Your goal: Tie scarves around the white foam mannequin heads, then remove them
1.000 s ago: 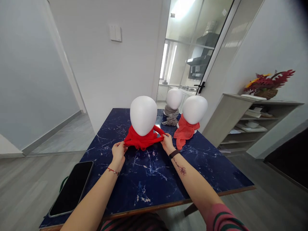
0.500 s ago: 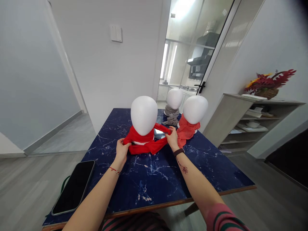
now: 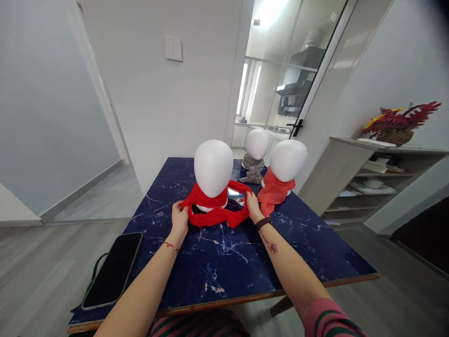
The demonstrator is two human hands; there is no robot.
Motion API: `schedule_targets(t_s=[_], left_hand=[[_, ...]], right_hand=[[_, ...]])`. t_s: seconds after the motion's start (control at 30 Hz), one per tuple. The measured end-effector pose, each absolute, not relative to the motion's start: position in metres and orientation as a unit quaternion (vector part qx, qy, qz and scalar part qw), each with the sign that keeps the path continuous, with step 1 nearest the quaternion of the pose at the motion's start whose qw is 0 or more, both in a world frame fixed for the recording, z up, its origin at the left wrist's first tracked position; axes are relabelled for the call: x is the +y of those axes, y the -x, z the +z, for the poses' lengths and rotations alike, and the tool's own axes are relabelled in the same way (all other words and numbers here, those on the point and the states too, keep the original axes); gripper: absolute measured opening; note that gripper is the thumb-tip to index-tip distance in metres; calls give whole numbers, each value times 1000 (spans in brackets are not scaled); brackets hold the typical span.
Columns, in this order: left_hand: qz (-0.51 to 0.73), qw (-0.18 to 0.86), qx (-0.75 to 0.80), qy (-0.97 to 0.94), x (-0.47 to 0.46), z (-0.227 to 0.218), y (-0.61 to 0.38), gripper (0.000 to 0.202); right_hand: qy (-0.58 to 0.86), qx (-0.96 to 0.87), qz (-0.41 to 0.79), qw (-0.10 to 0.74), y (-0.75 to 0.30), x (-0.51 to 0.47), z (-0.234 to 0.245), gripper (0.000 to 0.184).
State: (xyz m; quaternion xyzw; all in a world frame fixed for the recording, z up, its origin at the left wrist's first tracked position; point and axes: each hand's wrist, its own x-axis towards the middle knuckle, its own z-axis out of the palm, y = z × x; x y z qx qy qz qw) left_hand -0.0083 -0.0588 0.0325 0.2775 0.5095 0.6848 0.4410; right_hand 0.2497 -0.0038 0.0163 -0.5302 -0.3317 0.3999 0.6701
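A white mannequin head [image 3: 213,167] stands on the table with a red scarf [image 3: 213,217] around its neck. The scarf spreads out in a loose loop in front of the neck. At the loop's left side, my left hand [image 3: 180,218] pinches the cloth between thumb and fingers. My right hand [image 3: 253,205] is closed on the right side of the loop, with some of its fingers behind the cloth. Just past my right hand, a second head [image 3: 288,160] wears a coral scarf [image 3: 275,191]. Farther back, a third head [image 3: 257,144] has a grey scarf [image 3: 253,169] knotted at its neck.
The blue marble-patterned table [image 3: 217,262] has a wooden edge. A black-screened phone [image 3: 112,270] lies at its left front, a green cord [image 3: 94,271] beside it. To the right is a shelf unit [image 3: 372,173] with a flower basket [image 3: 396,135] on top.
My right hand has turned slightly and shifted a little, and the right end of the red loop looks wider. The whole view has slid slightly right. Both hands keep hold of the scarf.
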Motion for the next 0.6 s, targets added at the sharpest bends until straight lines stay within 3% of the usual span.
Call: schedule_targets(t_s=[0.2,0.43,0.6], left_hand=[[676,443,523,-273,-61,36,8,21],[667,439,531,-282,-61,33,9,19],[655,426,547,-300,-59,26,9,17]], right_hand=[[543,-334,385,668,-251,-4,17,17],[534,-285,375,702,-252,-4,22,37],[520,-326,358,704,-257,13,47,28]])
